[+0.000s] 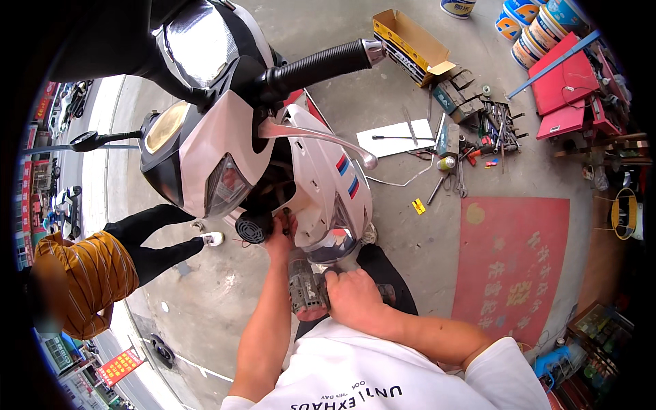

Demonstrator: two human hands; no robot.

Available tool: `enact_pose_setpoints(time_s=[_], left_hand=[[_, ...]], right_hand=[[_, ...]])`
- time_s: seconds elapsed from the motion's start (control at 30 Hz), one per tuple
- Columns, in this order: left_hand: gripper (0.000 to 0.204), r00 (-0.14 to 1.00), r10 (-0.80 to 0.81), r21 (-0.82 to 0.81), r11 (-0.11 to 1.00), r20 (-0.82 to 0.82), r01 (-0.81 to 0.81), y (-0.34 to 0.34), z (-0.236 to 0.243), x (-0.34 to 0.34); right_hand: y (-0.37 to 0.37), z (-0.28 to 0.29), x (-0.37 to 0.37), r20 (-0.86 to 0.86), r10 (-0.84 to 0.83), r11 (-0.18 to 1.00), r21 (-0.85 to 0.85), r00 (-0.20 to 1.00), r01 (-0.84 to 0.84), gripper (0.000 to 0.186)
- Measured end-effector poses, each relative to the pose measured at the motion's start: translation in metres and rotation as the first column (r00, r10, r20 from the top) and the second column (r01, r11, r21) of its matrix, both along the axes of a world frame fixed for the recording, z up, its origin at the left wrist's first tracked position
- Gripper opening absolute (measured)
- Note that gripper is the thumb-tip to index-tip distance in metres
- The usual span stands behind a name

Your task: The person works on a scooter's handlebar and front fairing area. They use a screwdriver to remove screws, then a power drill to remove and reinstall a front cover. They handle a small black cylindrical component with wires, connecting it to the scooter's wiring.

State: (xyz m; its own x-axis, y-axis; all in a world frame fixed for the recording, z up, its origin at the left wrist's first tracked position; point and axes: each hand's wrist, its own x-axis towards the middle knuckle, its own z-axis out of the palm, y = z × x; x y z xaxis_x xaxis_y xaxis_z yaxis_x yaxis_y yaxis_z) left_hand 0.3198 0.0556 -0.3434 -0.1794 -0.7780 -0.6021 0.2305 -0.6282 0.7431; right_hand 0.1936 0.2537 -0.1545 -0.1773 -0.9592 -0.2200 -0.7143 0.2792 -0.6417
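Note:
My left hand [279, 231] is closed at the lower opening in the white scooter's front panel [335, 191], just right of a round black slotted part [251, 228]; I cannot make out exactly what its fingers grip. My right hand [352, 294] is wrapped round a worn grey cordless power tool [306, 294], held low in front of my white shirt and below the scooter's front. The scooter's handlebar grip [314, 65] and silver brake lever [335, 143] sit above my hands.
A person in a striped orange top [82, 280] stands at left. At right lie scattered tools [499, 130], toolboxes [454, 99], a white board [393, 135], an open carton [410, 44] and a red mat [512, 253]. Buckets [529, 48] stand behind. A street [78, 171] borders the left.

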Motion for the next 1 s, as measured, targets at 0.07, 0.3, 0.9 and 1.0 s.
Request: enact_pose_setpoints(time_s=[0.07,0.3,0.9,1.0], left_hand=[[0.032,0.999,-0.028,-0.019,0.999,-0.023,0.028,0.000,0.002,0.001],[0.027,0.991,-0.100,-0.058,0.994,-0.087,0.095,-0.006,0.002,0.000],[0.030,0.838,-0.528,-0.257,0.798,0.139,0.546,-0.001,0.077,0.039],[0.035,0.665,-0.527,-0.238,0.660,0.530,0.712,-0.030,0.075,0.056]], right_hand=[[0.002,-0.010,0.007,-0.030,-0.005,1.000,-0.017,1.000,0.005,0.032],[0.007,-0.014,0.020,0.153,-0.119,0.992,-0.028,0.981,0.125,0.034],[0.077,0.011,0.062,0.478,-0.518,0.832,0.088,0.709,0.548,0.049],[0.089,0.015,0.058,0.539,-0.571,0.782,0.130,0.619,0.609,0.051]])
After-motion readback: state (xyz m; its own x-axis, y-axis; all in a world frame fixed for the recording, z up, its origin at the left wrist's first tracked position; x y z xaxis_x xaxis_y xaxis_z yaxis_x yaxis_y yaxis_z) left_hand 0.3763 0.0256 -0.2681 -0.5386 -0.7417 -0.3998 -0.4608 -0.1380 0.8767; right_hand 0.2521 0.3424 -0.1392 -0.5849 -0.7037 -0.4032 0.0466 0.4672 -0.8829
